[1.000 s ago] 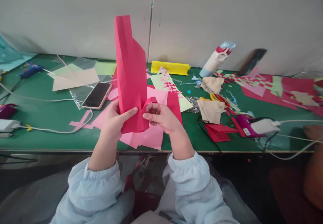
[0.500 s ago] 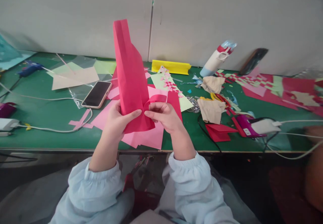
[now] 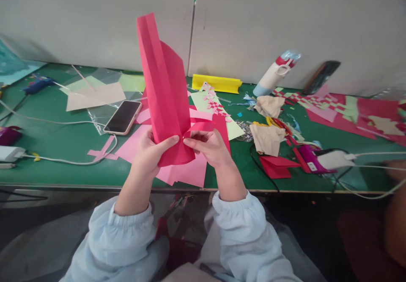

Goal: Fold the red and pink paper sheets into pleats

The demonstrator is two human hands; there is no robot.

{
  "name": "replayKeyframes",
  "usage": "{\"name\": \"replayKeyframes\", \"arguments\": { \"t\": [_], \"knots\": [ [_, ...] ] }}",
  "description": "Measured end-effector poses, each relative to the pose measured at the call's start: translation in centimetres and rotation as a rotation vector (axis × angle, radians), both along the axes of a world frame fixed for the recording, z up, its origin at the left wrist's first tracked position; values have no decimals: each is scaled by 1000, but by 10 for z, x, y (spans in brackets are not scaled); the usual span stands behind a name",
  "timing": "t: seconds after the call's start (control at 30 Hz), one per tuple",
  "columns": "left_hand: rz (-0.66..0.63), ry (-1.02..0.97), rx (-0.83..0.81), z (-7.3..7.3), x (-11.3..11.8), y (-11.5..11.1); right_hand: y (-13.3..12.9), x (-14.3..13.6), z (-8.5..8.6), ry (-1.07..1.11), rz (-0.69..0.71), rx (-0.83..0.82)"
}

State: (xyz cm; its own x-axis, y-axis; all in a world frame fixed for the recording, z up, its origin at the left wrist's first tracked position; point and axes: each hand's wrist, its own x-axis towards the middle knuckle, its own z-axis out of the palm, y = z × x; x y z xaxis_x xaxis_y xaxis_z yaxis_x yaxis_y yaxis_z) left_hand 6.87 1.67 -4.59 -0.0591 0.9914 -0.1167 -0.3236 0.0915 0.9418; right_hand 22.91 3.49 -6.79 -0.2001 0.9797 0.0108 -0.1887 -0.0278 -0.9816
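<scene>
At the far left of the green table (image 3: 63, 146) a blue glue gun (image 3: 34, 84) lies by the wall, and nearer along the left edge a white charger (image 3: 11, 154) trails its cable (image 3: 63, 161) toward a phone (image 3: 122, 117) lying face up beside pale paper sheets (image 3: 95, 95). Just right of the phone, the left hand (image 3: 149, 153) is closed on the lower edge of a tall folded red paper (image 3: 165, 91), thumb laid across its front and fingers behind, holding it upright above the pink sheets (image 3: 180, 172) spread on the near edge of the table. Compared with a second ago the paper has tilted a little more to the left and stands slightly higher, and the narrow red strip (image 3: 201, 126) curling off its lower right side has flattened out from a loop. The right hand (image 3: 209, 146) now pinches that strip close against the paper's right edge, fingertips drawn together, touching the left thumb tip. This suggests that the strip is being torn or pulled along the fold. Further right lie a yellow folded piece (image 3: 215, 84) by the wall, a white bottle (image 3: 272, 76) on its side, crumpled tan cloths (image 3: 266, 136), woven red-and-green paper (image 3: 311, 100) and a purple glue gun (image 3: 312, 158).
</scene>
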Motion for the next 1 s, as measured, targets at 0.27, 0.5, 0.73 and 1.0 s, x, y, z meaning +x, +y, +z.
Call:
{"name": "replayKeyframes", "arguments": {
  "t": [0.27,0.5,0.73,1.0],
  "knots": [
    [6,22,19,-2,-1,1,1,5,-1,-3,61,106],
    [1,11,27,-1,-2,2,1,3,1,-4,67,32],
    [43,8,25,-3,-2,5,2,6,-4,24,81,24],
    [24,5,59,-4,-3,5,1,6,2,-45,95,15]
  ]
}}
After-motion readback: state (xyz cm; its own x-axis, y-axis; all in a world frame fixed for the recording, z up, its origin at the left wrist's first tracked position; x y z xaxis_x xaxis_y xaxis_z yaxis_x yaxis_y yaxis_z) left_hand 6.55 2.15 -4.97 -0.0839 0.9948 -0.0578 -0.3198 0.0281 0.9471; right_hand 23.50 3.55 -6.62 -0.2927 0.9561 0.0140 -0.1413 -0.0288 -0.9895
